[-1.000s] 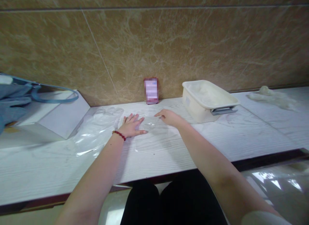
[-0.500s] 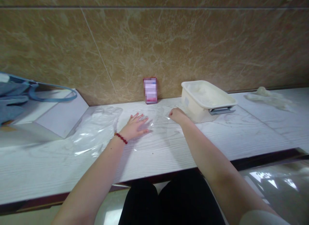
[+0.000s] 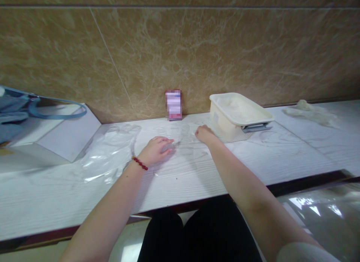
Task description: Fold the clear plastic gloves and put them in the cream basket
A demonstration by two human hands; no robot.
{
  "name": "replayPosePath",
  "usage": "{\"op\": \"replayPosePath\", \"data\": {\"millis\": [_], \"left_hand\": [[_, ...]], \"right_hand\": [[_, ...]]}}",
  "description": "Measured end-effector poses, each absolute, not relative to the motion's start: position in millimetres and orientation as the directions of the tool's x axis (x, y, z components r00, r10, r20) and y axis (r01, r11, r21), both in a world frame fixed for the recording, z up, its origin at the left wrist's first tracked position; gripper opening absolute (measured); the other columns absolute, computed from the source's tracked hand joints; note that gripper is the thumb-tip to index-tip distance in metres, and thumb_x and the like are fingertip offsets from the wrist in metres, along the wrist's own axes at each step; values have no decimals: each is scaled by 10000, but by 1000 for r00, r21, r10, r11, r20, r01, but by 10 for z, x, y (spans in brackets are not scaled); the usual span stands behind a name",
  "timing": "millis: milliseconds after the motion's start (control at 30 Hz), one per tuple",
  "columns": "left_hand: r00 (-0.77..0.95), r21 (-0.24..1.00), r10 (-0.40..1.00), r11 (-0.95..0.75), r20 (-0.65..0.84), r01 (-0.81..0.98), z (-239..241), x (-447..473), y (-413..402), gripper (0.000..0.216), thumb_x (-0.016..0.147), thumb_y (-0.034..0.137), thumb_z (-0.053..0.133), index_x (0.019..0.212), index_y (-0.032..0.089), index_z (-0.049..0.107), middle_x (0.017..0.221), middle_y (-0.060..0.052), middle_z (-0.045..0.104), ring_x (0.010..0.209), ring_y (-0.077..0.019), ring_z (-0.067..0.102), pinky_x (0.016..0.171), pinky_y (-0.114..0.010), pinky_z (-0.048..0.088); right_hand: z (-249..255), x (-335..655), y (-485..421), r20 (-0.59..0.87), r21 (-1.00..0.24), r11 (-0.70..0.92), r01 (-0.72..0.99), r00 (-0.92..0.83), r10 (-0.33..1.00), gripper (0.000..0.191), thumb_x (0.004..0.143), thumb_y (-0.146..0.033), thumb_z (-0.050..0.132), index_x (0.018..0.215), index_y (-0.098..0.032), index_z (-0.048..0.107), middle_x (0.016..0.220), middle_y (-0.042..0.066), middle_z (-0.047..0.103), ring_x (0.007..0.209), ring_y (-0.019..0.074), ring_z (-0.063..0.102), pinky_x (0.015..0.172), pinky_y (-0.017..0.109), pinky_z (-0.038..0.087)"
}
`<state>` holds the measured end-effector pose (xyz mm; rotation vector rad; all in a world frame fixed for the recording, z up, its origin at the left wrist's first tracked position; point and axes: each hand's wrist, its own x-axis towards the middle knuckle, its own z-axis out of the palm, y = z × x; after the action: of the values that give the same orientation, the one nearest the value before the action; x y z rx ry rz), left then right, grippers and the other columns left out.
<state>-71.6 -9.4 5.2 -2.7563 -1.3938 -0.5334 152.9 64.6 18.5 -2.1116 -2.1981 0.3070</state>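
A thin, see-through piece of plastic film (image 3: 182, 136) lies on the white wood-grain surface between my hands; its outline is hard to make out. My left hand (image 3: 157, 150), with a red bead bracelet at the wrist, rests on the film's left part. Its fingers lie close together and the thumb stands apart. At the film's right edge, my right hand (image 3: 204, 134) is closed in a pinch on it, just left of a cream plastic tub (image 3: 225, 123). The pinching fingertips are partly hidden.
Crumpled clear plastic (image 3: 109, 153) lies left of my left hand. Beyond it stands a white box (image 3: 70, 136) under a blue strapped bag (image 3: 14, 117). A phone (image 3: 174, 105) leans on the brown marbled wall. Whitish crumpled plastic (image 3: 309, 112) lies far right.
The spread fingers of my left hand have drawn together and bent towards the thumb. My right hand stays closed in nearly the same place. The view has shifted slightly.
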Motion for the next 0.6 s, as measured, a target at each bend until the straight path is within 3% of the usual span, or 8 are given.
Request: {"op": "replayPosePath", "data": {"millis": [133, 333, 467, 600], "left_hand": [[489, 218, 797, -579, 354, 786, 56, -714, -95, 372, 784, 355, 425, 1094, 184, 535, 1003, -79, 592, 949, -186, 515, 866, -335, 382], [279, 510, 890, -438, 360, 740, 54, -630, -141, 365, 779, 338, 418, 1084, 163, 519, 918, -59, 597, 834, -151, 548, 744, -291, 447], [133, 728, 952, -296, 274, 619, 70, -526, -129, 371, 771, 326, 433, 1093, 147, 474, 903, -58, 587, 789, -126, 560, 718, -266, 455], [93, 844, 992, -125, 89, 521, 66, -367, -21, 395, 763, 311, 451, 1126, 160, 415, 899, -60, 598, 744, -125, 583, 678, -271, 463]], "right_hand": [[151, 1490, 667, 21, -252, 131, 959, -130, 991, 247, 782, -201, 417, 917, -96, 595, 955, 155, 594, 874, 193, 569, 725, 240, 407], [212, 1441, 629, 147, -439, 223, 870, -176, 973, 196, 779, -234, 444, 919, -135, 538, 881, 84, 620, 827, 148, 566, 705, 220, 396], [202, 1417, 643, 169, -571, 200, 796, -125, 978, 230, 803, -302, 433, 961, -148, 499, 939, 78, 601, 864, 128, 553, 728, 214, 387], [191, 1404, 656, 144, -654, 193, 731, -131, 981, 286, 848, -378, 341, 1002, -177, 475, 971, 67, 587, 800, 116, 575, 706, 211, 390]]}}
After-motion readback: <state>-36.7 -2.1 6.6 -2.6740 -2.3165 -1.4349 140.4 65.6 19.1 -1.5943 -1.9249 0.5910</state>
